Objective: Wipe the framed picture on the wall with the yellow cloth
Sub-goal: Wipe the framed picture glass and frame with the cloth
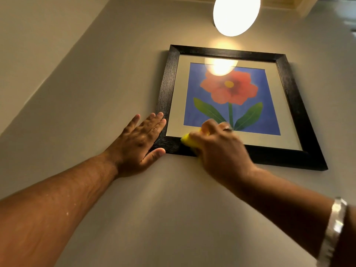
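A framed picture (294, 105) with a black frame hangs on the beige wall; it shows a red flower with green leaves on blue. My left hand (138, 143) lies flat, fingers spread, on the frame's lower left corner and the wall beside it. My right hand (217, 147) is closed on the yellow cloth (186, 140) and presses it on the bottom edge of the frame, near the left corner. Most of the cloth is hidden under that hand, which looks slightly blurred.
A round lit wall lamp (236, 14) glows just above the picture, and its glare reflects in the glass at the top. The beige wall (96, 83) runs left to a corner. A silver bangle (333, 230) sits on my right wrist.
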`<action>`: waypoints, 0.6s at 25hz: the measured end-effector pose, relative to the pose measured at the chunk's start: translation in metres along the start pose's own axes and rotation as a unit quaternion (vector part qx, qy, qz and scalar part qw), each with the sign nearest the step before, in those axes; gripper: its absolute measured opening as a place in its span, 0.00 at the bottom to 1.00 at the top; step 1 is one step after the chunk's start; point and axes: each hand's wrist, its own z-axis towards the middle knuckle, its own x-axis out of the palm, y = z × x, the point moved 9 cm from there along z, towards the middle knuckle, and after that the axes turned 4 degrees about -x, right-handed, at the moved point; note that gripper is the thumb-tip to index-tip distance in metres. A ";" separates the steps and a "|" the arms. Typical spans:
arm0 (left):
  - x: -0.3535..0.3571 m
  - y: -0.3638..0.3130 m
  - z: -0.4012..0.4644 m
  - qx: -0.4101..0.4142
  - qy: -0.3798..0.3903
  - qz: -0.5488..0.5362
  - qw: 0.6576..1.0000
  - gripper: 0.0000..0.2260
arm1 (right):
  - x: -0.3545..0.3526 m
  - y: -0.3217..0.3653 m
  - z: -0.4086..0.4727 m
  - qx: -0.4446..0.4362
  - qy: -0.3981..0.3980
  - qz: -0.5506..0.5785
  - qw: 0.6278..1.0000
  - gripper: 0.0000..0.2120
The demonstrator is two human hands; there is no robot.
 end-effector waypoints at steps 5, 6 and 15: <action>-0.004 0.001 0.000 0.022 0.013 0.020 0.999 0.41 | -0.007 -0.014 0.019 -0.004 0.038 0.030 0.999 0.13; -0.006 0.003 -0.001 0.038 0.015 0.036 0.999 0.43 | -0.006 -0.012 0.016 -0.006 0.031 0.012 0.999 0.13; -0.009 0.023 -0.006 0.078 0.014 0.070 0.994 0.45 | -0.010 0.040 0.050 -0.036 -0.001 0.031 0.999 0.10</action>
